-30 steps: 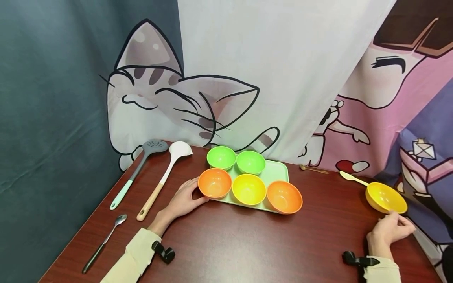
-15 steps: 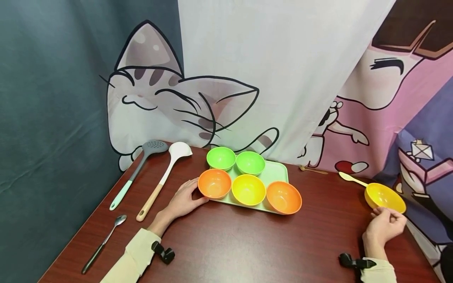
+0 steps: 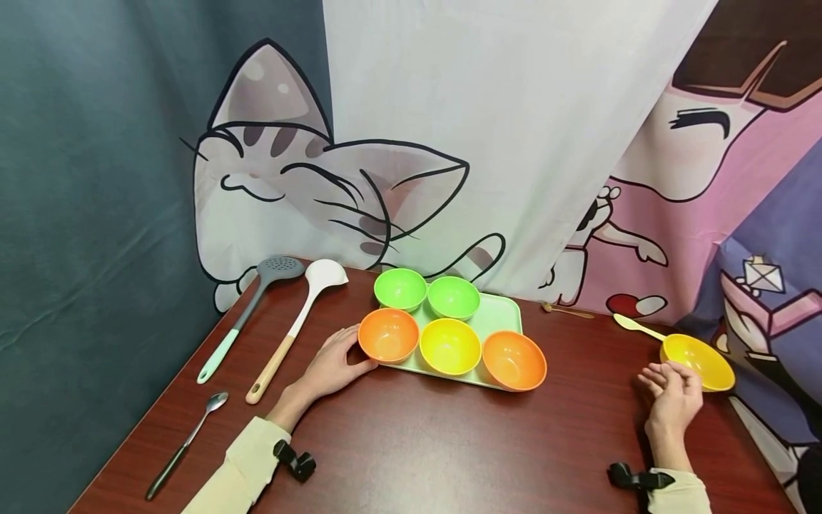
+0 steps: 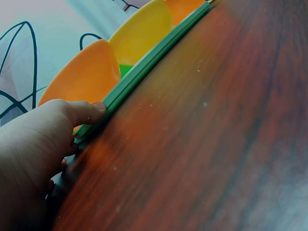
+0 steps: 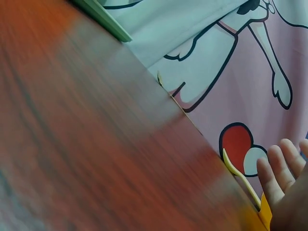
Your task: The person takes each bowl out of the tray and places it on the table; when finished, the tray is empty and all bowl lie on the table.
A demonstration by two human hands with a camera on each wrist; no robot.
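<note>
My left hand (image 3: pixel 330 363) grips the front left corner of a pale green tray (image 3: pixel 504 313), its thumb (image 4: pixel 89 111) on the tray's front edge and its fingers curled along the left side. Right beside it on the tray is an orange bowl (image 3: pixel 388 337). A yellow bowl (image 3: pixel 449 347), a second orange bowl (image 3: pixel 514 361) and two green bowls (image 3: pixel 400 290) share the tray. At the right, my right hand (image 3: pixel 673 400) has loosely extended fingers and holds nothing. It overlaps the near left side of a separate yellow bowl (image 3: pixel 706 364) in the head view.
A pale yellow spoon (image 3: pixel 636 325) lies partly hidden by the right-hand bowl. Behind the tray's right end is a small wooden spoon (image 3: pixel 568 310). On the left lie a grey slotted turner (image 3: pixel 257 300), a white ladle (image 3: pixel 308 307) and a metal spoon (image 3: pixel 193 435). Curtains border the table.
My right hand has drawn left from the separate yellow bowl's near side, turning and spreading its fingers. That bowl stays about where it was. The left hand keeps its place at the tray.
</note>
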